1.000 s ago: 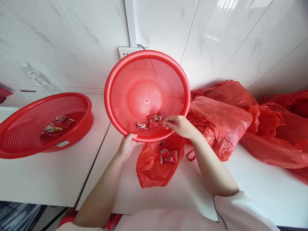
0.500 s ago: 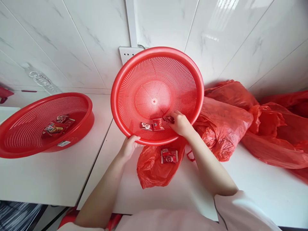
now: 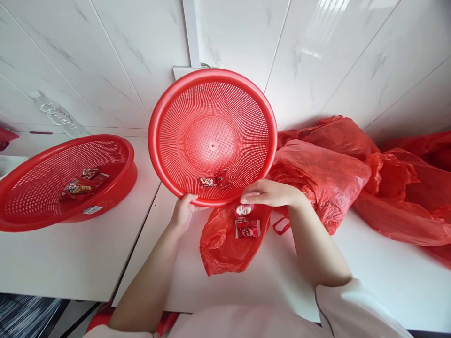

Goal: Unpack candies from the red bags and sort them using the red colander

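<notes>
A red plastic mesh basket (image 3: 165,94) is held tilted up, its inside facing me. My left hand (image 3: 183,210) grips the near rim, thumb over the edge. Two small wrapped snacks, a white-and-red one (image 3: 206,181) and a red one (image 3: 221,179), lie low inside. Just outside the near right rim is my right hand (image 3: 271,193), palm down and fingers together, a small red-and-white snack packet (image 3: 244,210) at its fingertips. Beneath it, an open red plastic bag (image 3: 225,249) lies on the table with red snack packets (image 3: 247,229) in its mouth.
On the left stands another red mesh basket (image 3: 116,159) with several snack packets (image 3: 82,185) inside. Filled red plastic bags (image 3: 324,173) are heaped along the right by the tiled wall. A clear plastic bottle (image 3: 61,117) lies at the back left. A seam crosses the white table (image 3: 70,263).
My right hand has come out of the basket with a snack packet and is now over the bag. The basket has shifted left, held by my left hand.
</notes>
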Motion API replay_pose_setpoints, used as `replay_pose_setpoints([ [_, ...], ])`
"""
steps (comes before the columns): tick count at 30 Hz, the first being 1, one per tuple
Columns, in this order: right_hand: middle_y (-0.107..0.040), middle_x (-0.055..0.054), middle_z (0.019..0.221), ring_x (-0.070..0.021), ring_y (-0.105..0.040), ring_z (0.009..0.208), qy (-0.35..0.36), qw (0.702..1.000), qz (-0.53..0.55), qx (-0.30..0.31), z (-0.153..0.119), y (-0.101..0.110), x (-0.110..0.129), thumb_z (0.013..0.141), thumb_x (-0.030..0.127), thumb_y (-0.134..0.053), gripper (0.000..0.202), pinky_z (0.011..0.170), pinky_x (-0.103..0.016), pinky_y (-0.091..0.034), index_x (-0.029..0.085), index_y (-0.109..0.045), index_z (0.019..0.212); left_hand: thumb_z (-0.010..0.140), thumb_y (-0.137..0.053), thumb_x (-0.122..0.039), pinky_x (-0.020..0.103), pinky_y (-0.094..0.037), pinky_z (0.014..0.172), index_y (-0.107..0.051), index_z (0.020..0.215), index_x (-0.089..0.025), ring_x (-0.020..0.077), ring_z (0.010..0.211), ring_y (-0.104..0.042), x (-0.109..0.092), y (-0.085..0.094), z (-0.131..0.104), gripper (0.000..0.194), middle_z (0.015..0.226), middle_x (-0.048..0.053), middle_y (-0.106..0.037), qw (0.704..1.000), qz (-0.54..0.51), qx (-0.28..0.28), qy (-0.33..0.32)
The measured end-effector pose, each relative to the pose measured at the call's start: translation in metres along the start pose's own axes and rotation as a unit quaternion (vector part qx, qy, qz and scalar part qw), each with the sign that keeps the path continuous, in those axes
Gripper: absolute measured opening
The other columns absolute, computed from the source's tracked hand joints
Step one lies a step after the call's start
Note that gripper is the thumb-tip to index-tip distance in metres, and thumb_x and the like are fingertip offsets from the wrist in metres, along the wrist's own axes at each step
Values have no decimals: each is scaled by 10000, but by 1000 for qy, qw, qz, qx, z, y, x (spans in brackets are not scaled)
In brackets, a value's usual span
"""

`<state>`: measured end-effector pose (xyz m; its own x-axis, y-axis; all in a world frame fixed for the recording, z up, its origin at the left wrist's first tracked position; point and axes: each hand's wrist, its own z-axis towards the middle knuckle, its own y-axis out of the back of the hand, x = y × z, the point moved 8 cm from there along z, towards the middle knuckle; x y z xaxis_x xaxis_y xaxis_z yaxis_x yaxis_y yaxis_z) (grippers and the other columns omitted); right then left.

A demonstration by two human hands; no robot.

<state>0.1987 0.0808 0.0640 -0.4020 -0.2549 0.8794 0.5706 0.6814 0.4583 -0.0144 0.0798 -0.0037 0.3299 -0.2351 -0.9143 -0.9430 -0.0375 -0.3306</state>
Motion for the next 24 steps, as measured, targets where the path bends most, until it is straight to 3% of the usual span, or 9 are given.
replay_pose_setpoints([
  [3, -692, -28, 861, -157, -640, 778, 19, 989, -77, -126, 7, 9, 5, 898, 492, -493, 361, 739, -283, -498, 184, -671, 959, 735, -577, -268, 430, -565, 710, -658, 816, -119, 264, 862, -637, 2, -4, -2, 187, 834, 78, -660, 999, 27, 17, 3],
  [7, -654, -115, 1046, -226, -625, 925, -58, 920, -235, -308, 19, 11, -9, 917, 445, -478, 345, 832, -365, -469, 177, -591, 1102, 738, -584, -273, 439, -571, 713, -667, 927, -126, 272, 897, -638, 7, -18, -8, 253, 906, 83, -675, 998, 30, 56, 15],
  [9, -603, -168, 1136, -281, -600, 999, -100, 890, -312, -316, 27, 4, -19, 872, 435, -550, 402, 852, -417, -457, 160, -554, 1165, 741, -590, -278, 437, -573, 719, -662, 961, -133, 277, 926, -637, 10, -24, -10, 273, 968, 86, -677, 997, 31, 73, 15],
  [11, -570, -171, 1180, -270, -596, 1010, -92, 899, -321, -282, 35, -5, -26, 835, 354, -598, 410, 857, -405, -458, 161, -539, 1192, 748, -590, -282, 437, -575, 725, -660, 964, -137, 278, 936, -638, 13, -27, -12, 269, 992, 83, -678, 996, 38, 82, 15],
  [16, -651, -73, 1028, -158, -628, 849, -45, 962, -27, -269, 37, 5, -46, 778, 240, -597, 299, 793, -301, -495, 170, -577, 1068, 740, -585, -280, 444, -578, 699, -652, 854, -134, 269, 835, -658, 17, -21, -8, 197, 828, 59, -676, 996, 40, 67, 33],
  [18, -668, -71, 1013, -158, -644, 844, -43, 948, 163, -270, 37, 10, -55, 790, 282, -578, 286, 771, -303, -521, 165, -580, 1051, 726, -590, -284, 449, -578, 700, -643, 825, -129, 271, 830, -661, 14, -17, -7, 191, 818, 63, -674, 998, 36, 50, 31],
  [20, -676, -94, 1035, -175, -663, 871, -35, 907, 336, -252, 39, 9, -58, 816, 354, -565, 308, 776, -322, -546, 157, -585, 1051, 715, -594, -282, 461, -576, 714, -636, 873, -136, 275, 865, -659, 9, -14, -6, 219, 890, 70, -681, 999, 29, 39, 23],
  [22, -680, -116, 1063, -198, -671, 912, -26, 875, 428, -226, 40, 5, -56, 802, 417, -615, 354, 827, -345, -553, 147, -607, 1032, 711, -595, -275, 473, -573, 728, -628, 928, -144, 279, 901, -656, 5, -12, -5, 255, 947, 71, -679, 999, 22, 30, 15],
  [24, -690, -112, 1059, -201, -674, 928, -18, 873, 443, -202, 40, 2, -51, 731, 402, -720, 396, 875, -346, -544, 147, -632, 1021, 713, -591, -271, 480, -571, 736, -624, 953, -142, 284, 919, -653, 2, -10, -4, 274, 967, 76, -676, 1000, 14, 23, 6],
])
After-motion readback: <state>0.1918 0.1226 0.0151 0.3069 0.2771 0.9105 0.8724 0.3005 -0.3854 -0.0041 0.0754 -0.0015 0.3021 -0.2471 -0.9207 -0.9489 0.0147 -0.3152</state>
